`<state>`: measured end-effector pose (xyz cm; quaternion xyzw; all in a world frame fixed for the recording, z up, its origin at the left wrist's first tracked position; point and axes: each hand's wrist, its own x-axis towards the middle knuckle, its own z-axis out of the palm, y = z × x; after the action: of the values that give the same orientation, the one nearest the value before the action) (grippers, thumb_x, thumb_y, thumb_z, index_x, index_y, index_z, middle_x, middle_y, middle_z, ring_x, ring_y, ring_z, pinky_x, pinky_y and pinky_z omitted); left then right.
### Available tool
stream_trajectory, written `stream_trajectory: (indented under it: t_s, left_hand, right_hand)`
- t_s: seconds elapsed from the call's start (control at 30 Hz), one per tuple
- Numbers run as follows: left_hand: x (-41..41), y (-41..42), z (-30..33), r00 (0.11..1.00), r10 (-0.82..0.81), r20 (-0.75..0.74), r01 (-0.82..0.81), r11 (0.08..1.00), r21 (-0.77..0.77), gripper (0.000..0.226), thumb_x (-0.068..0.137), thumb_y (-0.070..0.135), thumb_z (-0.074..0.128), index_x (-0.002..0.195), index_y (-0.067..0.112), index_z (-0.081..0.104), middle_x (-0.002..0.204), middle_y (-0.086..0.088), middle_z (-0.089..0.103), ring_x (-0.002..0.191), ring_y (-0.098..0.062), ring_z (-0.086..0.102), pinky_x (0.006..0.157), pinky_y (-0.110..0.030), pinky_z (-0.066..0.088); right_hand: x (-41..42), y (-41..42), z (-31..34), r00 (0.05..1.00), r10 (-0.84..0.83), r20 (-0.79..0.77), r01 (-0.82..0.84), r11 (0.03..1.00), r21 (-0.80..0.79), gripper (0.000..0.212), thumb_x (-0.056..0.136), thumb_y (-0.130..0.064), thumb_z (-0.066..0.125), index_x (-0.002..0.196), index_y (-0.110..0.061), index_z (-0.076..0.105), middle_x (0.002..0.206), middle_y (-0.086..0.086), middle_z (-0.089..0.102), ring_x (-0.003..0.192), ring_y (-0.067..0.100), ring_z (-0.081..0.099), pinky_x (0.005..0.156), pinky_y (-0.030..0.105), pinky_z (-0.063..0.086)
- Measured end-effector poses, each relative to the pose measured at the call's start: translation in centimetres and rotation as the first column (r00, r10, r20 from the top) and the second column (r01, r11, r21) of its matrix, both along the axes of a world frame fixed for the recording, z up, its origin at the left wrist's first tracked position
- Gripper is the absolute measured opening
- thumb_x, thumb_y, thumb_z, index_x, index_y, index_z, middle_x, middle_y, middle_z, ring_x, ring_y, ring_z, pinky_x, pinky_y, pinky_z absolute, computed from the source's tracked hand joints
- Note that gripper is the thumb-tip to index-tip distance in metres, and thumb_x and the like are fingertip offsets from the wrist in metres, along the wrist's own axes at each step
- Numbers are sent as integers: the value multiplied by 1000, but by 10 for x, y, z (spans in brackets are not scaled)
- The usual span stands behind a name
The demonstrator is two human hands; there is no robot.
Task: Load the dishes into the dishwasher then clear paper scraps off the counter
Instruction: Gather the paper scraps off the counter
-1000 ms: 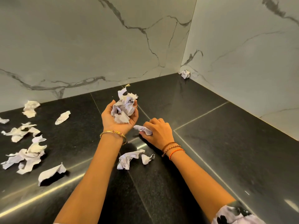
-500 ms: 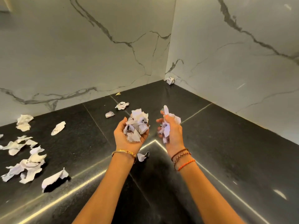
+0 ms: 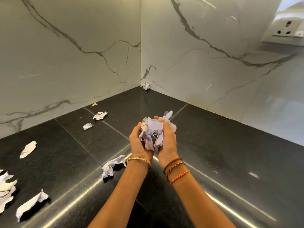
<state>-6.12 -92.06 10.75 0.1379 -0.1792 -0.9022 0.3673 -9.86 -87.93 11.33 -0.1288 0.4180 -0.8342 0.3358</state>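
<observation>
A wad of crumpled white paper scraps (image 3: pixel 152 134) is pressed between my two hands above the black counter (image 3: pixel 230 153). My left hand (image 3: pixel 138 142) cups it from the left and my right hand (image 3: pixel 167 143) closes on it from the right. Loose scraps still lie on the counter: one (image 3: pixel 109 167) just left of my left wrist, two (image 3: pixel 100 115) (image 3: pixel 88 126) further back, one (image 3: pixel 28 149) at mid left, and several at the far left edge (image 3: pixel 6 190) (image 3: pixel 31 204). A small crumpled ball (image 3: pixel 146 86) sits in the back corner.
White marble-patterned walls (image 3: pixel 82 55) meet in a corner behind the counter. A wall socket (image 3: pixel 287 30) is at the upper right. A tiny yellow fleck (image 3: pixel 94 104) lies by the back wall.
My right hand lifted its scrap off the counter and came together with my left hand, merging both bundles into one wad. The view tilted up toward the corner.
</observation>
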Motion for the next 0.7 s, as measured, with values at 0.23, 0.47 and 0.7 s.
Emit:
stream_trajectory:
  t_s: [0.23,0.47,0.7]
  left_hand:
    - [-3,26,-3,999,32,32,-29,996,-90,27,93,22,39,84,8,61,74,-6,68,70,-17,65,68,-25,55]
    - [7,52,-7,995,35,94,-29,997,-71,29,92,23,42,82,7,63,70,-6,69,66,-16,66,68,-27,55]
    - [33,84,-5,987,125,99,-122,992,-42,26,92,22,44,82,7,63,66,-5,70,60,-14,68,60,-23,57]
  right_hand:
    - [8,27,1,997,-78,4,78,997,-13,24,95,-26,45,94,-11,65,87,7,70,75,17,69,65,25,56]
    - [20,54,-2,996,-79,32,79,997,22,21,94,-22,48,97,-10,65,89,8,68,79,19,66,65,26,56]
    - [44,83,3,998,22,63,-24,999,26,17,92,-19,52,89,-12,66,81,4,69,76,18,66,70,29,55]
